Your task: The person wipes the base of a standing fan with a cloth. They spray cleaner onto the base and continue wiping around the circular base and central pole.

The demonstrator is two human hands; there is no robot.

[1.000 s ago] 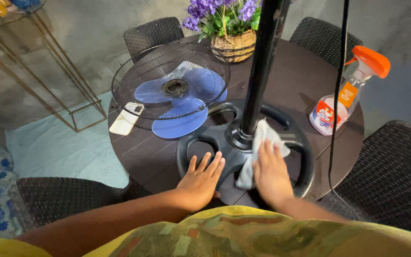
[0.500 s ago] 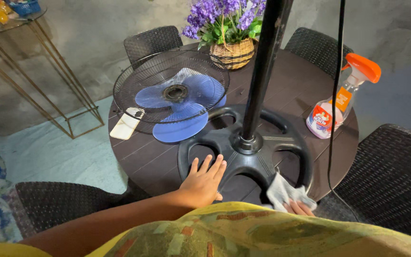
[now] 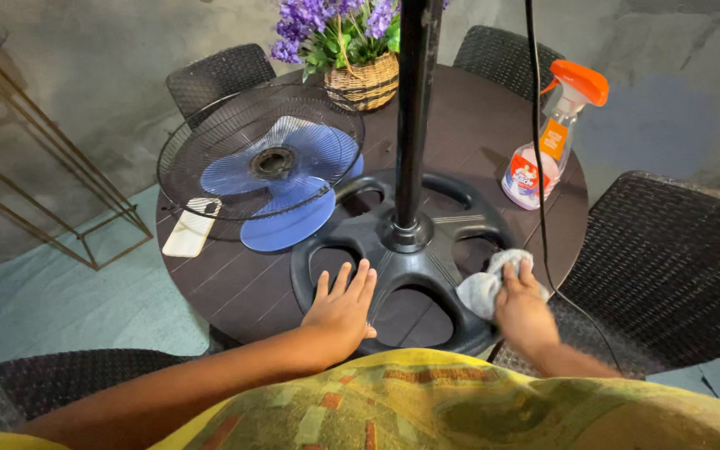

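A black round fan base (image 3: 427, 268) with cut-out holes lies on a dark round table (image 3: 227, 283), its black pole (image 3: 414, 108) rising straight up. My left hand (image 3: 342, 308) rests flat, fingers spread, on the base's near left rim. My right hand (image 3: 522, 310) presses a grey cloth (image 3: 483, 287) against the base's right rim. A blue fan blade (image 3: 281, 187) lies beneath a black wire guard (image 3: 210, 158) at the table's left.
A spray bottle with an orange trigger (image 3: 547, 142) stands at the table's right. A basket of purple flowers (image 3: 352, 50) sits at the back. Wicker chairs (image 3: 668, 267) surround the table. A black cord (image 3: 537, 150) hangs by the bottle. A white flat object (image 3: 191, 229) lies left.
My right hand with the cloth has moved from the centre near the pole down to the near rim, then up along the right rim. The left hand has stayed in place.
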